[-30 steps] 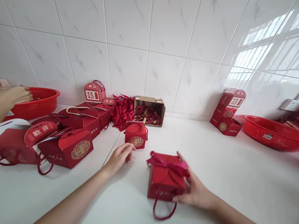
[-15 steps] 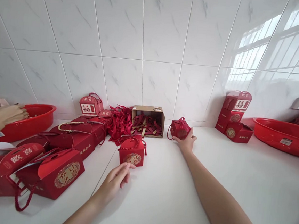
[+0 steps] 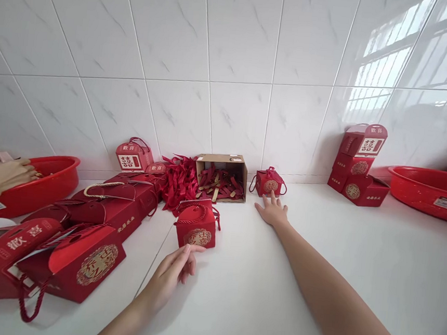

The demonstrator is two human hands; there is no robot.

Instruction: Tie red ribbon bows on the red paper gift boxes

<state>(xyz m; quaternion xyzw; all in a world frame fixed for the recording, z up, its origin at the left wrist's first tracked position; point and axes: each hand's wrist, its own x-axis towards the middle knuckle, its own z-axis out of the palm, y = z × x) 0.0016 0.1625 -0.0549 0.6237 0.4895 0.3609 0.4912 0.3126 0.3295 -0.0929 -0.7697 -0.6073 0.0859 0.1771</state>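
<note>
Beside the wall, a small red gift box (image 3: 271, 184) with a ribbon bow on top and cord loops at its sides stands upright. My right hand (image 3: 272, 211) is open, its spread fingers reaching to the lower front of that box. Closer to me is another red gift box (image 3: 196, 222) with a twisted cord handle and a round gold emblem. My left hand (image 3: 175, 267) lies at its lower front edge, index finger stretched out and the other fingers loosely curled, holding nothing. Whether that fingertip presses on the box I cannot tell.
A cardboard box (image 3: 224, 158) of dark red strips and a heap of red ribbons (image 3: 178, 184) stand by the wall. Several red boxes (image 3: 70, 261) crowd the left; stacked boxes (image 3: 366, 193) and a red basin (image 3: 432, 199) are right. Another person's hand (image 3: 11, 175) reaches into the left basin (image 3: 60, 179).
The small box by the wall has turned so its gold emblem faces me. My right hand has let go of its side and spread its fingers at its front. My left hand has barely moved.
</note>
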